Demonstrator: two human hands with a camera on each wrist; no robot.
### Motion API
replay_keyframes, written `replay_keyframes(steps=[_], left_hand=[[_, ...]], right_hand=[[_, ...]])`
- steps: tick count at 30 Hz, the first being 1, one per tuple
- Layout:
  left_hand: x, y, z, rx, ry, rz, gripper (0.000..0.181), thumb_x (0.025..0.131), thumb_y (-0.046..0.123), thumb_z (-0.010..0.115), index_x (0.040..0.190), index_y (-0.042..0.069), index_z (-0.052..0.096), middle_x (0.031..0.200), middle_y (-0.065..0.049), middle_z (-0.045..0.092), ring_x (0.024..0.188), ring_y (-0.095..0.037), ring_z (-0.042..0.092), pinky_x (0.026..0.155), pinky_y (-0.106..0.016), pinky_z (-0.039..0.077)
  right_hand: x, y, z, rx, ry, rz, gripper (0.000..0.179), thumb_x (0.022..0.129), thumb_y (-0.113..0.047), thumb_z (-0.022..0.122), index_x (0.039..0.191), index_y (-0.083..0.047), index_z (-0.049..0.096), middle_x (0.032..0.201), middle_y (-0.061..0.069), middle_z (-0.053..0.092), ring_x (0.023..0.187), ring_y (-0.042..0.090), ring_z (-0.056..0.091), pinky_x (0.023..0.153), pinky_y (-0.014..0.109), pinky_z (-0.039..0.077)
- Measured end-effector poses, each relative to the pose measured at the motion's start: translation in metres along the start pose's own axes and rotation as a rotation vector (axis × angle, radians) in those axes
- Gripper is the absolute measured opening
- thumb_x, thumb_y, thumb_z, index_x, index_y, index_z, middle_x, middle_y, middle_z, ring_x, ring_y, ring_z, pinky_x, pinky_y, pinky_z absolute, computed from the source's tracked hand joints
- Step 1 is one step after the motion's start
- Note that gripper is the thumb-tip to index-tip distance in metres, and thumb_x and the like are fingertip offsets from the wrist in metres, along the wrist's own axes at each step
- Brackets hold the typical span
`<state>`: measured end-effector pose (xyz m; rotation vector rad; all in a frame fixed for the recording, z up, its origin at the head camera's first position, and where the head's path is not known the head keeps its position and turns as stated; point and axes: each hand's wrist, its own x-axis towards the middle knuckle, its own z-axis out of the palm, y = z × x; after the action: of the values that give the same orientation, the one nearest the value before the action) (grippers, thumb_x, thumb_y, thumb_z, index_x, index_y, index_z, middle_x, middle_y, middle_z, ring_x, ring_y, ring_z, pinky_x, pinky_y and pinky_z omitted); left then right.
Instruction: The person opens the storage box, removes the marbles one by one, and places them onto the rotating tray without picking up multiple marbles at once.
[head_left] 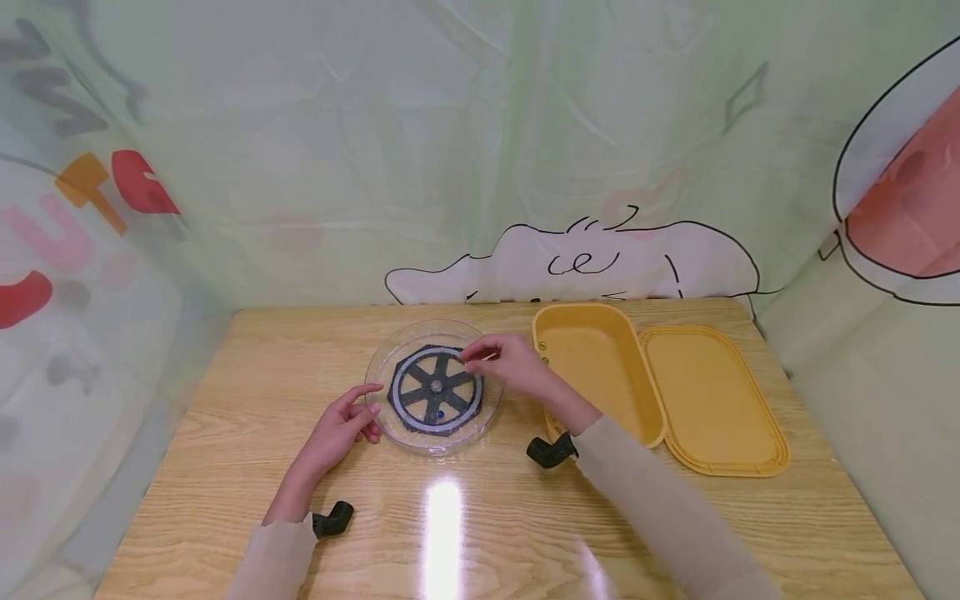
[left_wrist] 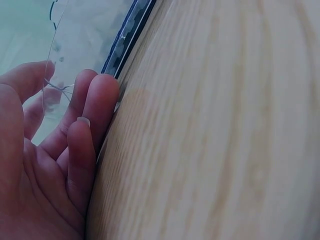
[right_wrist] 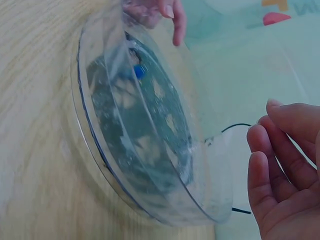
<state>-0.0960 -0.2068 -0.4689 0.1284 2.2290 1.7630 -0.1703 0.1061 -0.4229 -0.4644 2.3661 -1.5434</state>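
A clear round dish [head_left: 380, 429] stands on the table, with a dark spoked wheel shape and a pale ring [head_left: 411, 417] inside its outline. A small blue piece [head_left: 440, 414] lies on the wheel's near side. My left hand [head_left: 339, 429] grips the dish's left rim. In the left wrist view its fingers [left_wrist: 102, 95] lie against the clear wall [left_wrist: 75, 45]. Above the dish's right side is my right hand [head_left: 510, 364], thumb and fingertips brought together; I cannot tell whether something small is between them. The right wrist view shows that hand [right_wrist: 290, 175] apart from the dish wall [right_wrist: 200, 200].
An open yellow box [head_left: 600, 367] stands right of the dish, partly behind my right forearm. Small yellow and green pieces [head_left: 543, 346] sit along its left side. Its matching yellow lid [head_left: 712, 400] lies farther right. A printed curtain [head_left: 450, 167] rises behind the wooden table [head_left: 247, 367].
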Motion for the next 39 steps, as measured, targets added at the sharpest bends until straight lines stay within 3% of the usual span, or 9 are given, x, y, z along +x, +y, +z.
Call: replay_keyframes(steps=[9,13,20,24,29,34,39], left_hand=[[-0.001,0.002,0.000,-0.013,0.003,0.002,0.042,0.103,0.010,0.054,0.143,0.000,0.047,0.082,-0.020,0.065,0.070,-0.028,0.065,0.069,-0.030,0.055],[0.000,0.000,0.000,0.002,0.002,0.001,0.041,0.104,0.010,0.053,0.143,0.000,0.047,0.082,-0.020,0.066,0.070,-0.028,0.065,0.068,-0.029,0.054],[0.010,-0.025,-0.003,0.007,0.017,-0.004,0.042,0.104,0.014,0.054,0.144,0.006,0.048,0.081,-0.016,0.066,0.069,-0.025,0.066,0.066,-0.027,0.052],[0.012,-0.032,-0.003,-0.003,0.022,0.010,0.041,0.103,0.019,0.057,0.143,0.010,0.050,0.080,-0.013,0.066,0.068,-0.022,0.065,0.067,-0.027,0.054],[0.010,-0.033,-0.002,-0.038,0.012,0.040,0.043,0.102,0.018,0.058,0.142,0.006,0.049,0.080,-0.014,0.066,0.067,-0.020,0.065,0.067,-0.030,0.056],[0.010,-0.034,-0.003,-0.048,0.009,0.024,0.042,0.103,0.015,0.056,0.143,0.006,0.048,0.080,-0.015,0.065,0.067,-0.020,0.064,0.067,-0.029,0.056],[0.007,-0.023,-0.002,-0.032,0.007,0.017,0.041,0.103,0.013,0.055,0.143,0.004,0.048,0.081,-0.018,0.065,0.067,-0.023,0.065,0.066,-0.029,0.054]], right_hand=[[-0.001,0.007,-0.018,-0.020,0.036,-0.024,0.021,0.091,-0.006,0.073,0.110,0.000,0.073,0.106,0.008,0.072,0.096,0.022,0.065,0.084,0.033,0.054],[-0.004,0.010,-0.029,-0.029,0.069,0.003,0.021,0.091,-0.006,0.072,0.111,0.000,0.073,0.107,0.008,0.071,0.097,0.024,0.065,0.084,0.034,0.054],[-0.011,0.013,-0.055,-0.067,0.117,0.051,0.021,0.092,-0.011,0.072,0.112,-0.003,0.073,0.110,0.009,0.071,0.097,0.025,0.064,0.082,0.031,0.052],[-0.014,0.021,-0.071,-0.065,0.149,0.066,0.022,0.093,-0.013,0.071,0.113,-0.003,0.072,0.111,0.009,0.070,0.098,0.023,0.064,0.083,0.030,0.052],[-0.016,0.035,-0.088,-0.015,0.193,0.082,0.023,0.093,-0.013,0.072,0.114,-0.002,0.072,0.114,0.013,0.069,0.099,0.021,0.065,0.085,0.030,0.053],[-0.017,0.047,-0.099,-0.004,0.226,0.109,0.025,0.093,-0.013,0.072,0.115,-0.002,0.072,0.115,0.013,0.070,0.102,0.020,0.064,0.087,0.029,0.051],[-0.016,0.058,-0.104,-0.023,0.215,0.128,0.024,0.093,-0.011,0.071,0.115,-0.002,0.072,0.115,0.013,0.070,0.106,0.024,0.063,0.089,0.033,0.050]])
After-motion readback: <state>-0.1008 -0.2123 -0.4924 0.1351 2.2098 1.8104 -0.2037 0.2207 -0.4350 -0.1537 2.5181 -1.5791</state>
